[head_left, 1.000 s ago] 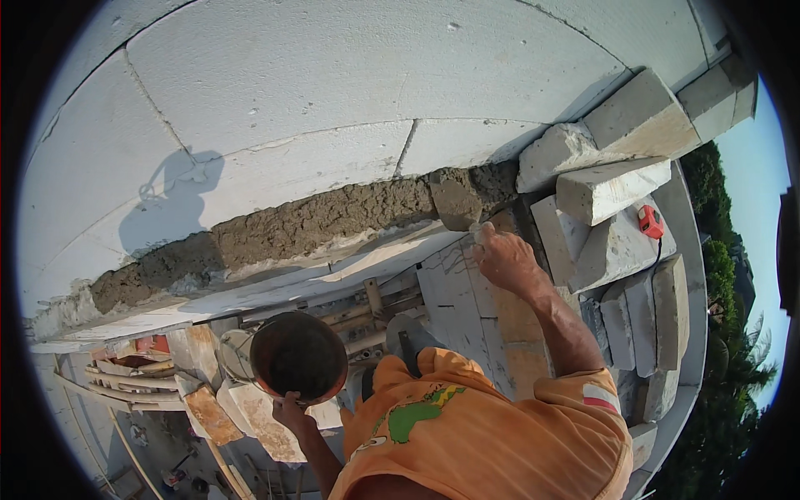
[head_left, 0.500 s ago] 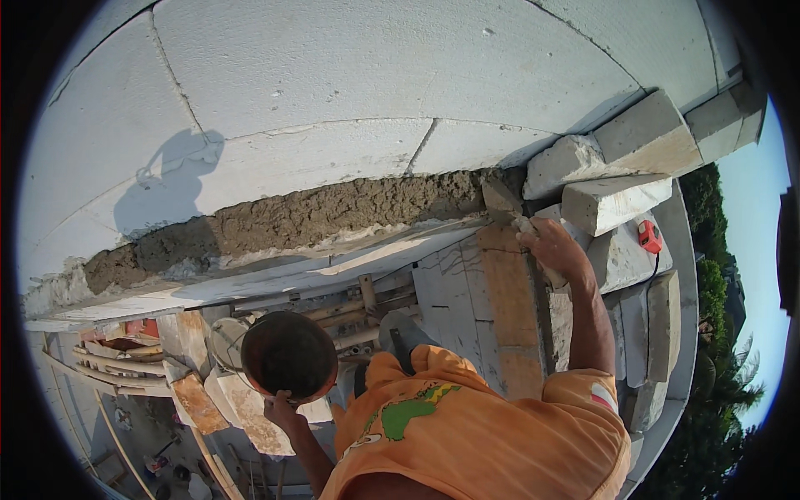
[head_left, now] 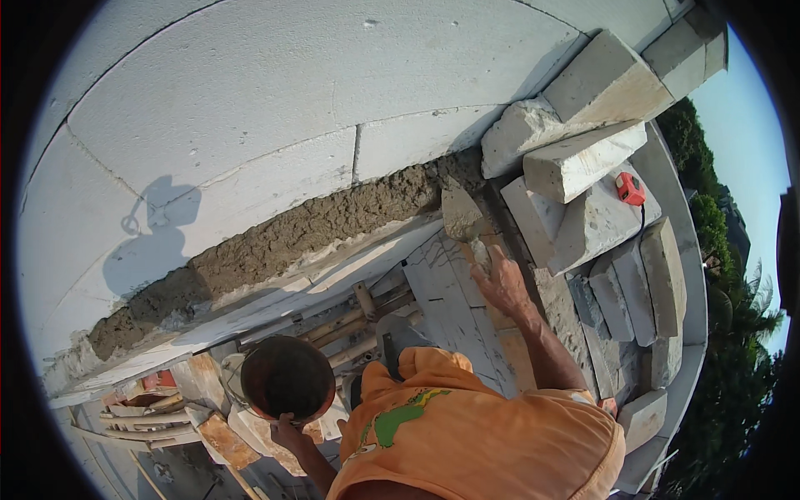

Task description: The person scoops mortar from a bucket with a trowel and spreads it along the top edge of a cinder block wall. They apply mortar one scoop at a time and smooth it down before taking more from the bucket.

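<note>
My right hand [head_left: 502, 287] is closed around the handle of a trowel [head_left: 461, 210]. Its mortar-smeared blade lies at the right end of a long bed of wet mortar [head_left: 317, 227], which is spread along a ledge at the foot of a white block wall [head_left: 250, 92]. Down on the left, my left hand [head_left: 287, 432] grips the near rim of a dark round bucket [head_left: 286, 380]. The bucket is tilted so that its dark inside shows; how much it holds, I cannot make out.
Loose pale blocks [head_left: 583, 158] are piled to the right, with a red tape measure [head_left: 630, 189] on one. Below the ledge are wooden poles [head_left: 367, 321] and more stained blocks [head_left: 225, 433]. A drop to a lower level opens at lower left; trees [head_left: 708, 242] stand beyond the right edge.
The trowel has come away from the corner, leftward in the picture and toward me, with my right hand. The whole view has turned a little. My left hand still holds the bucket.
</note>
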`<state>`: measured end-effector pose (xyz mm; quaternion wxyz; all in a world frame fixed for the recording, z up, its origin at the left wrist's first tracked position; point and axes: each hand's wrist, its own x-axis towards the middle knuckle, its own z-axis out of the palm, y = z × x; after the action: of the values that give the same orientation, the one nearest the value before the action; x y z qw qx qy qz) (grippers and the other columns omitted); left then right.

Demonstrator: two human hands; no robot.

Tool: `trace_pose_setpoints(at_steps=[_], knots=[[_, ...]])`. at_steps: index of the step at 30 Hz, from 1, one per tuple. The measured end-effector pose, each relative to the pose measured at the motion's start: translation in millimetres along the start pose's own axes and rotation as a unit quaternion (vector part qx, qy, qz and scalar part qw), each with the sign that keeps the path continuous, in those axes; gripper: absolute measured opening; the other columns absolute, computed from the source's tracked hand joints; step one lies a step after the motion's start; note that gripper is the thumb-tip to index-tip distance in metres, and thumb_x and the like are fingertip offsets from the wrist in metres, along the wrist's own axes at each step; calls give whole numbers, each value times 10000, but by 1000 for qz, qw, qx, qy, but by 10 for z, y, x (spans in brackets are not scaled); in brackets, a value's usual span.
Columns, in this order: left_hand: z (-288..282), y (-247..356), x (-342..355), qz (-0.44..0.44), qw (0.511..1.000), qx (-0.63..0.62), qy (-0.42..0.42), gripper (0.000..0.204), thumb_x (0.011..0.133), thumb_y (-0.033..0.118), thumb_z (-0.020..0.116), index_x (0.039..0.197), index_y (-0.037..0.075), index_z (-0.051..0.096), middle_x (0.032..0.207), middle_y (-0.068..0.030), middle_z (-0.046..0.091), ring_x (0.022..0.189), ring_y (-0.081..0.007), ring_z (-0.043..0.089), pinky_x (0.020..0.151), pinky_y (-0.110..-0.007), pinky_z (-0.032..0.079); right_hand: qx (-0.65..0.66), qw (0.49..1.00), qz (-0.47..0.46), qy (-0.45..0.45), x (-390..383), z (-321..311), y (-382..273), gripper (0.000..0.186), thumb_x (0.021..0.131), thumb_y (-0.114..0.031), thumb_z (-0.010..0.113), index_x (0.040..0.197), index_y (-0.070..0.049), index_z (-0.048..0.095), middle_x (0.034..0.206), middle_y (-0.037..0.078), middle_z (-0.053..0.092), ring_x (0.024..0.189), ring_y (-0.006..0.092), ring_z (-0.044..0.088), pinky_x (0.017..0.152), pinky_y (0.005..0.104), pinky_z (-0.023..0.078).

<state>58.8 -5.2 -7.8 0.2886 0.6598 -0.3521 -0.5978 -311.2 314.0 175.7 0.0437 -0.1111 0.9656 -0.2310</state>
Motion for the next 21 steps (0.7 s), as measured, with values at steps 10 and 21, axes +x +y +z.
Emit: trace_pose_setpoints(at_steps=[10, 21], knots=[[-42, 65, 54, 19, 1000, 9, 5, 160, 596, -37, 619, 709, 17, 519, 749, -79, 592, 596, -206, 602, 467, -327, 552, 272, 935, 194, 122, -101, 1251, 626, 371, 881, -194, 690, 1071, -5, 433, 832, 129, 615, 704, 267, 633, 710, 456, 534], [-289, 104, -43, -2, 996, 88, 22, 291, 596, 60, 656, 873, -18, 618, 867, -116, 609, 763, -244, 636, 543, -364, 557, 366, 875, 146, 282, 560, 2102, 240, 436, 923, -262, 674, 1154, 22, 436, 945, 173, 595, 837, 258, 557, 782, 399, 482]])
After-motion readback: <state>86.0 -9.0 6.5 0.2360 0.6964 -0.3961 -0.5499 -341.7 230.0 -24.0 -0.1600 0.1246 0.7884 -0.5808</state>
